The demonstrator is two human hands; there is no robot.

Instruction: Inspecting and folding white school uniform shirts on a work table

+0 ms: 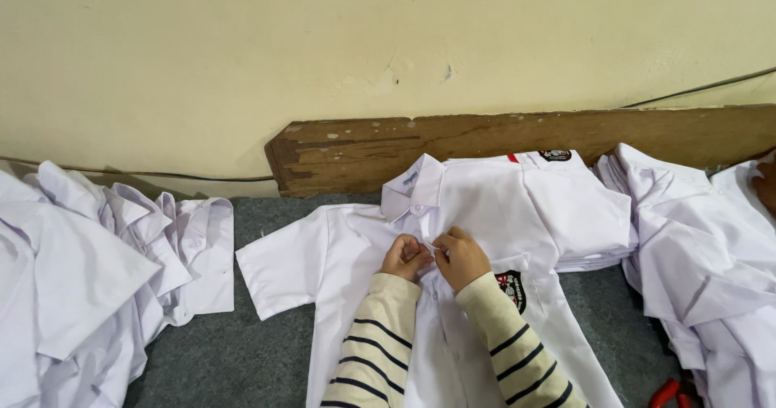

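At the far left of the frame lies a loose heap of white shirts [89, 279], rumpled and overlapping, spilling off the lower left edge. Just right of it shows a bare strip of the grey carpeted surface [234, 351] that carries everything.

In the lower centre a white short-sleeved shirt [339, 254] lies spread flat, collar toward the wall, 1 sleeve stretched out to the left. Both of the person's hands meet on its front placket, just below the collar. The left hand [406, 258] is curled nearly closed, fingers pinching the fabric at the placket. The right hand [462, 257] touches it, also curled almost shut, thumb and fingers gripping the same fold of cloth; what small thing lies between the fingertips I cannot tell. Both forearms wear cream sleeves with dark stripes [517, 351]. A dark chest badge [512, 288] sits on the shirt just right of the right wrist.

Behind the shirt, in the upper centre, a worn wooden board [453, 137] leans along the cream wall [242, 52]. Right of centre stands a neat stack of folded white shirts [566, 206]. At the far right lies another pile of white shirts [703, 262], and a red object [667, 392] peeks in at the bottom right edge.
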